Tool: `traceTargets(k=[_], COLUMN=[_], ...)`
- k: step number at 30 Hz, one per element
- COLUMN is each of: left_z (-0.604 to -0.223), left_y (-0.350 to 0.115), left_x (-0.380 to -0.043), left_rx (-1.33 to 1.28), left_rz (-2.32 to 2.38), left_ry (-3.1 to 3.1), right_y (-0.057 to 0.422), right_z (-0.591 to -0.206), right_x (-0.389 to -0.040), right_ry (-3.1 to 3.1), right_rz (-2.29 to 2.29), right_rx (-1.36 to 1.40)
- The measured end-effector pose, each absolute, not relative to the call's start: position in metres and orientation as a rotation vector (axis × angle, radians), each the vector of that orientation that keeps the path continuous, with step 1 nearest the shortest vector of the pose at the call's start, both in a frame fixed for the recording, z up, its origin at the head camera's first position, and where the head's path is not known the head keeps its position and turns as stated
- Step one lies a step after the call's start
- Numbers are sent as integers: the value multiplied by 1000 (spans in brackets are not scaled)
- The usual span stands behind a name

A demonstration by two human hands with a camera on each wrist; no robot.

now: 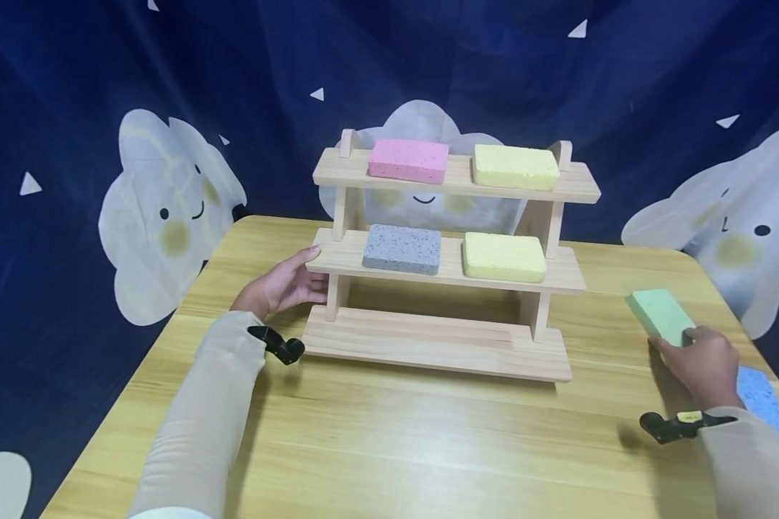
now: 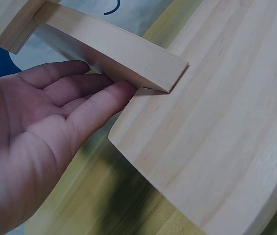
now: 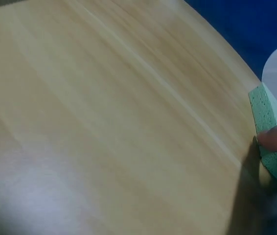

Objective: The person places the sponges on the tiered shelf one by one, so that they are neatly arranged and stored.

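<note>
A three-tier wooden display shelf (image 1: 435, 367) stands on the table. At its left side is my left hand (image 1: 290, 280), fingers extended and relaxed; in the left wrist view its thumb (image 2: 102, 105) touches the stand where an upright post (image 2: 114, 44) meets a plank. My right hand (image 1: 704, 364) pinches a light green sponge (image 1: 665, 314) near the table's right edge, with the thumb on its side in the right wrist view. On the top tier sit a pink sponge (image 1: 409, 160) and a yellow sponge (image 1: 515, 167). The middle tier holds a grey-blue sponge (image 1: 402, 249) and another yellow sponge (image 1: 504, 256).
A blue speckled sponge (image 1: 766, 405) lies at the table's right edge, partly hidden by the right wrist and sleeve. The wooden table (image 1: 441, 447) ends at a dark blue cloth (image 1: 389, 58) printed with clouds, which hangs close behind the shelf. Each wrist wears a black camera mount.
</note>
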State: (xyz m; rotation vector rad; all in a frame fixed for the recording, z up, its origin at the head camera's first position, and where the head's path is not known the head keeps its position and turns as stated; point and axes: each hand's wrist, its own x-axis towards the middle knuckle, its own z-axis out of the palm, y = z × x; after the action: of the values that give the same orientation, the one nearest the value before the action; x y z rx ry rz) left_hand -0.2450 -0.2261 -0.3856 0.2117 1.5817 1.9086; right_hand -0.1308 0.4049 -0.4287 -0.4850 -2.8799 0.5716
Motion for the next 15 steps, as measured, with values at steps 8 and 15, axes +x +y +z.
traceTargets(k=[8, 15], left_z=[-385, -384], left_y=[-226, -224], left_x=[-243, -242], left_rx=[209, 187], left_rz=[1928, 1955], left_ry=[1575, 1553], right_y=[392, 379], right_z=[-438, -441], right_x=[-121, -110], right_ry=[-2792, -2824], right_rz=[621, 750], right_rx=[-352, -527])
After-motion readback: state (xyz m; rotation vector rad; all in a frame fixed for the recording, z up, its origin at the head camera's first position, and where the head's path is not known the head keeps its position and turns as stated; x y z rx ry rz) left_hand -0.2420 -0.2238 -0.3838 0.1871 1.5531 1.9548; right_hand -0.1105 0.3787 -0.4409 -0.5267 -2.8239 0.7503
